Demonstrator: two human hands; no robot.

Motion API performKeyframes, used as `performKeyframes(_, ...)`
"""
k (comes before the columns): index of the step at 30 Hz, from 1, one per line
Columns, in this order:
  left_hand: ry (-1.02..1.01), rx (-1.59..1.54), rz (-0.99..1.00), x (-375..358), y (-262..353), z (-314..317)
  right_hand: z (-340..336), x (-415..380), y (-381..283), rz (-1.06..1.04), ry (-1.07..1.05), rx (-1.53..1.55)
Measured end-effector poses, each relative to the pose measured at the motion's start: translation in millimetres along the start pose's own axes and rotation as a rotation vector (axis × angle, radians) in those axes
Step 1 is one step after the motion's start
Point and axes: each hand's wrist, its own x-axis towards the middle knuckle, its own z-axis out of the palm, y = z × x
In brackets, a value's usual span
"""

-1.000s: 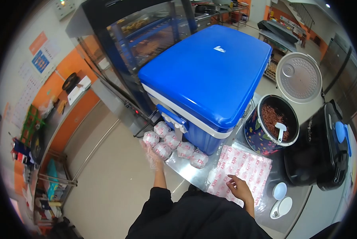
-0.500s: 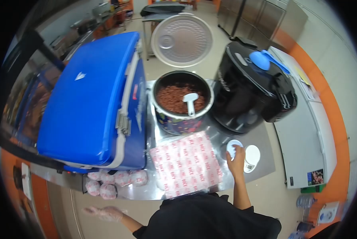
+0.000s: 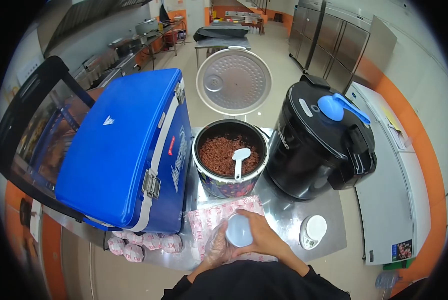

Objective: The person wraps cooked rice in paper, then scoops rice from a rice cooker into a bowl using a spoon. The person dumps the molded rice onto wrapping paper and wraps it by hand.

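My right hand [image 3: 265,236], bare, grips a small light-blue bowl [image 3: 239,231] by its right rim, close in front of my body. On the bowl's left side is my left hand [image 3: 216,246], in a clear plastic glove, its fingers curled against the bowl. Both hands are over a stack of white wrapping paper [image 3: 202,225] with red print. Beyond the paper stands an uncovered rice cooker [image 3: 229,186] with reddish-brown rice [image 3: 216,152] in it. A white rice paddle [image 3: 240,156] rests on the rice.
A blue cool box [image 3: 119,145] takes up the left of the table, with several paper-wrapped bundles [image 3: 152,241] before it. At right are a black lidded cooker [image 3: 304,145] with a blue ladle [image 3: 331,108] on top, and a white kitchen scale [image 3: 315,229]. The rice cooker's lid [image 3: 234,82] stands raised.
My right hand has brought the bowl left from beside the scale to over the paper. My gloved left hand has come in from the lower left to the bowl. The view has tilted up.
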Motion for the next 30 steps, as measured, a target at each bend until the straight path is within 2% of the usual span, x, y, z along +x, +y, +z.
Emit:
performKeyframes(1, 0.077, -0.062, 0.000, 4, 1, -1, -1, 13, 0, -0.127, 0.104, -0.027)
performKeyframes(2, 0.077, -0.063, 0.014, 6, 6, -1, -10, 28, 2, -0.139, 0.099, -0.028)
performKeyframes(4, -0.017, -0.104, 0.091, 4, 21, -4, -31, 68, 8, 0.025, 0.425, -0.454)
performKeyframes(6, -0.010, -0.096, 0.133, 8, 28, -27, -43, 119, 28, 0.108, 0.499, -0.548)
performKeyframes(8, 0.026, -0.173, 0.196, 11, 37, -39, -44, 157, 50, 0.167, 0.325, -0.710)
performKeyframes(9, 0.022, -0.169, 0.200, 14, 40, -47, -47, 170, 53, 0.163, 0.330, -0.709)
performKeyframes(11, 0.105, -0.207, 0.205, 18, 44, -64, -52, 192, 59, 0.309, 0.010, -0.837)
performKeyframes(14, 0.195, -0.187, 0.259, 17, 49, -80, -84, 211, 68, 0.287, -0.129, -0.952)
performKeyframes(16, 0.199, -0.190, 0.272, 21, 50, -99, -109, 234, 78, 0.348, -0.337, -0.932)
performKeyframes(18, 0.205, -0.194, 0.275, 24, 49, -111, -120, 241, 69, 0.368, -0.332, -0.921)
performKeyframes(20, 0.236, -0.226, 0.241, 29, 52, -116, -119, 251, 58, 0.245, -0.222, -1.055)
performKeyframes(21, 0.237, -0.227, 0.237, 31, 54, -113, -117, 262, 60, 0.123, -0.290, -1.212)
performKeyframes(22, 0.222, -0.240, 0.228, 31, 57, -107, -111, 269, 59, 0.127, -0.292, -1.210)
performKeyframes(24, 0.212, -0.251, 0.217, 35, 59, -103, -99, 282, 56, -0.130, -0.205, -1.233)
performKeyframes(26, 0.313, -0.207, 0.268, 40, 56, -102, -62, 292, 89, -0.211, -0.175, -1.255)
performKeyframes(27, 0.319, -0.208, 0.259, 42, 53, -102, -53, 289, 87, -0.147, -0.391, -1.206)
performKeyframes(28, 0.308, -0.239, 0.257, 44, 52, -105, -55, 282, 84, -0.081, -0.506, -1.147)
performKeyframes(30, 0.290, -0.275, 0.259, 43, 53, -107, -62, 275, 91, 0.061, -0.607, -1.090)
